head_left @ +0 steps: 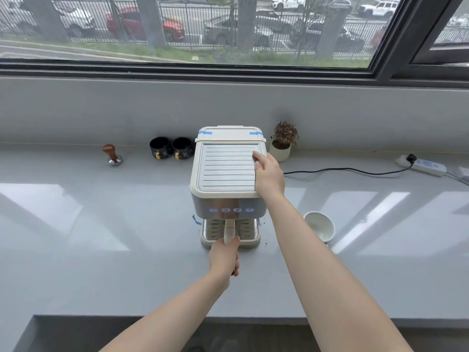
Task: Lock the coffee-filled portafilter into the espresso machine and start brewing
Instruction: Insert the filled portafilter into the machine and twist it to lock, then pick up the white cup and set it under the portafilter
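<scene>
A cream and steel espresso machine (223,179) stands on the grey counter, with lit blue buttons (231,210) along its front. The portafilter's cream handle (229,231) sticks out toward me from under the front, above the drip tray (247,233). My left hand (224,257) is wrapped around the near end of that handle. The portafilter's basket is hidden under the machine. My right hand (267,174) lies flat on the right edge of the machine's top, fingers over the ribbed plate.
A wood-handled tamper (113,154) stands far left, two black cups (171,148) sit beside the machine's left. A small potted plant (281,142) is behind right, a white bowl (319,226) lies near right, and a power strip (421,165) with black cable lies far right.
</scene>
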A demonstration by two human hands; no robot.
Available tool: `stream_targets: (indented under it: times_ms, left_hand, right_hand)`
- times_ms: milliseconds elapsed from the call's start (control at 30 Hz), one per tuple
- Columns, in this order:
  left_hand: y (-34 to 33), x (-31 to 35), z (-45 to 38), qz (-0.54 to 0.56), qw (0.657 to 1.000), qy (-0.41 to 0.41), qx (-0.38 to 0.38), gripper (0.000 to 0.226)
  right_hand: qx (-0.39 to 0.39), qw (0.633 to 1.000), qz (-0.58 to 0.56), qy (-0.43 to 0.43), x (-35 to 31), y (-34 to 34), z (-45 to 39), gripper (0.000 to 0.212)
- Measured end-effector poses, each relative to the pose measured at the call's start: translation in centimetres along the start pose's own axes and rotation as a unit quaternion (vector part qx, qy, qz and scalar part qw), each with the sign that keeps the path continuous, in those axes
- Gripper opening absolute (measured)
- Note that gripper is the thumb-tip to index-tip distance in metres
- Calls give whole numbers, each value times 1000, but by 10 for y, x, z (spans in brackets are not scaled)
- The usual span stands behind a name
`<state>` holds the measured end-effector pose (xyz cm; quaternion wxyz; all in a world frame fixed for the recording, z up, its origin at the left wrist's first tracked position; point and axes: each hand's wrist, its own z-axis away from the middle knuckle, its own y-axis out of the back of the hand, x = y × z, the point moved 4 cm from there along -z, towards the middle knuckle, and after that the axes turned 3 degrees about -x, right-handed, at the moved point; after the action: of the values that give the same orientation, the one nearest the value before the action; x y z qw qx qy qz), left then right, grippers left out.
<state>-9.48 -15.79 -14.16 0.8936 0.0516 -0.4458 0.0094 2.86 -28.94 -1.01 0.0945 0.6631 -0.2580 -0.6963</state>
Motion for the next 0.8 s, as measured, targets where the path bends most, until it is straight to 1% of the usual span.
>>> stream_targets:
  times_ms: [133,267,400,567,633,700,800]
  left_hand:
    - [1,2,2,2,1000,4,-26,19]
    - [5,3,4,2,998,-10,-61,18]
    - [8,3,5,-5,995,-26,-96,18]
    - [12,2,9,-29,994,-31,-106,21]
    - [12,3,11,-37,993,-39,-106,21]
    - [12,3,12,-42,993,-43,-102,20]
    - [12,4,12,-59,992,-48,-97,25]
  right_hand:
    - [-3,1000,-15,3,3,1,0,37]
    - [-7,998,-62,25,6,1,6,37]
    - [-38,989,-141,18,15,3,15,38]
    - [-93,978,-184,22,31,21,33,31]
    - [-101,971,-217,-8,52,35,40,29]
    - [-55,973,-211,-76,90,50,48,29]
    - [46,972,-140,-183,157,77,70,27]
